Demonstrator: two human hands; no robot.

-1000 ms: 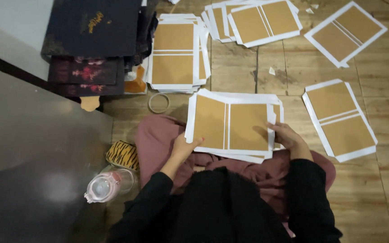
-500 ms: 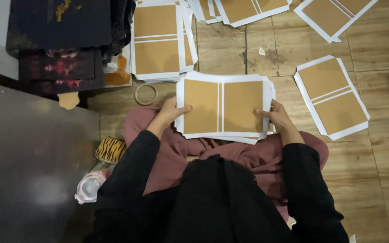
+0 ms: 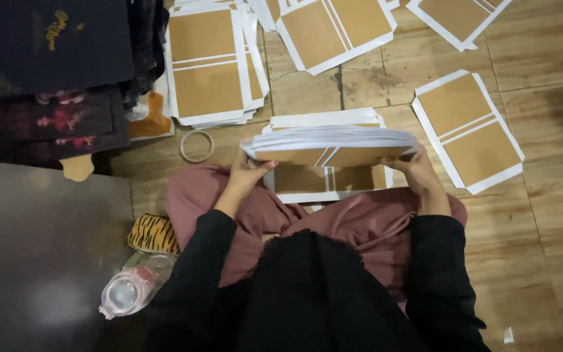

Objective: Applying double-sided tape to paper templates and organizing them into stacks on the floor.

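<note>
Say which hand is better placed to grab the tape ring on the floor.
Left. The left hand grips the lifted stack of sheets at its left edge, close to the tape ring. The right hand holds the far edge, with the stack between it and the ring.

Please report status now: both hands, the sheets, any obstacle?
Left hand and right hand grip sheet stack, tilted up over lap. More sheets underneath. Nothing blocking.

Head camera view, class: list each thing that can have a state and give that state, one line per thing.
Stack of white sheets with brown panels: lifted, tilted edge-on, gripped at both ends.
Left hand: closed on the stack's left end.
Right hand: closed on the stack's right end.
Similar sheets beneath: lying flat.
Clear plastic bottle: lying on its side.
Tape ring: flat on the floor.
</note>
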